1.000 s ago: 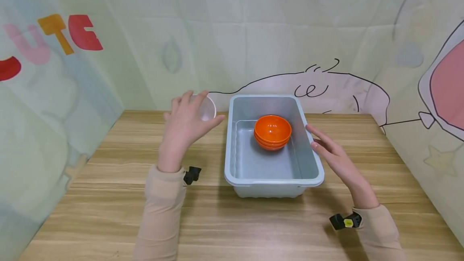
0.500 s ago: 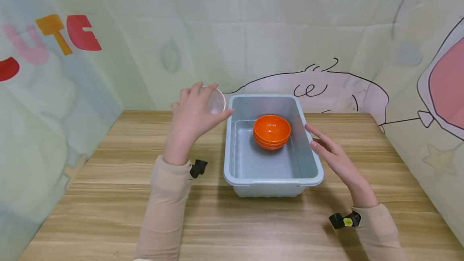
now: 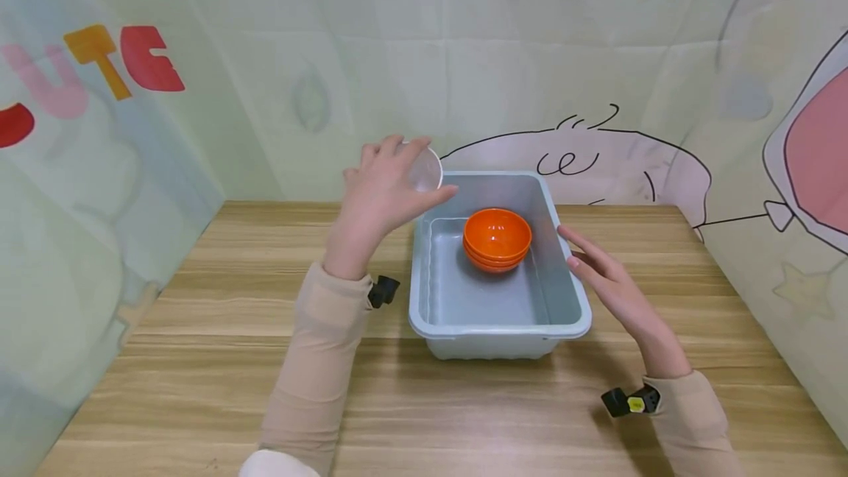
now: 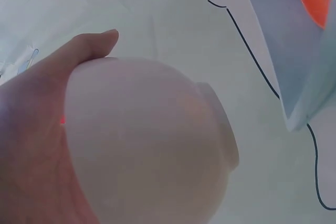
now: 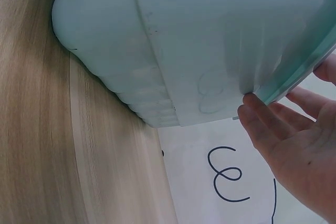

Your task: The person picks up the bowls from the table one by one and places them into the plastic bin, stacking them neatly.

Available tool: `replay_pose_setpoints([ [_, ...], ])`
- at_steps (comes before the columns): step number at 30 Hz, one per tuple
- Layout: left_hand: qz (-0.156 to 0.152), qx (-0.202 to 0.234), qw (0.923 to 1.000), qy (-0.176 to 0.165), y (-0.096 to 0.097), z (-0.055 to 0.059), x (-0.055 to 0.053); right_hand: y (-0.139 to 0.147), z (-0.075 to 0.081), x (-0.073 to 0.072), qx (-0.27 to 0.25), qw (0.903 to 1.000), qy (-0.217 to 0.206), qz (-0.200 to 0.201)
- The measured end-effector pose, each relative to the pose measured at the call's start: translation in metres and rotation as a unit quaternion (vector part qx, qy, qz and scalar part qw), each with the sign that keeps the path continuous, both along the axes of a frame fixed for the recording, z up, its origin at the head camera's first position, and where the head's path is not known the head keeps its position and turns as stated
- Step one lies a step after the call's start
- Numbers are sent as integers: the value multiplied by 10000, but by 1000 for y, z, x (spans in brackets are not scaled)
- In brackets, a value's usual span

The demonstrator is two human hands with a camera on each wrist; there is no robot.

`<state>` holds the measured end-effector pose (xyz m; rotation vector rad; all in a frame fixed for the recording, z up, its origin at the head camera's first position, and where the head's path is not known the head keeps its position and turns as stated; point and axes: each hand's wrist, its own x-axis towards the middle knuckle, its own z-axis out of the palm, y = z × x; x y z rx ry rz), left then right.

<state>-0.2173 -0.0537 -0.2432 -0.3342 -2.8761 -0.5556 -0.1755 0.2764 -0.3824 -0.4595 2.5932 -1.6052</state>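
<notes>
My left hand (image 3: pixel 380 193) grips a white bowl (image 3: pixel 425 170) in the air over the far left corner of a light blue plastic basin (image 3: pixel 500 332). In the left wrist view the bowl (image 4: pixel 147 140) lies tilted, its foot facing right, with the thumb along its side. Inside the basin sits a stack of orange bowls (image 3: pixel 497 238), mouths up, towards the far right. On the basin's right rim is my right hand (image 3: pixel 612 289). The right wrist view shows its fingers (image 5: pixel 257 114) under the rim and its thumb at the rim's outer edge.
The basin stands on a wood-grain table (image 3: pixel 218 330). A printed cloth backdrop (image 3: pixel 371 87) rises behind the table and along both sides. Each wrist carries a small black camera (image 3: pixel 383 291).
My left hand has carried the white bowl right and slightly up, from left of the basin to over its far left corner. The right hand and orange bowls stay put.
</notes>
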Motion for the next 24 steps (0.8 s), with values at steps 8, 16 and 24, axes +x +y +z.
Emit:
replay_pose_setpoints([
  [8,-203,-44,9997,-101,17,6,-6,0,0,0,-35,10000,42,42],
  [16,-391,-155,9991,-77,34,10,-11,1,0,0,-20,10000,61,45],
  [24,-628,-211,9974,-269,54,10,-20,0,1,0,-28,9999,67,73],
])
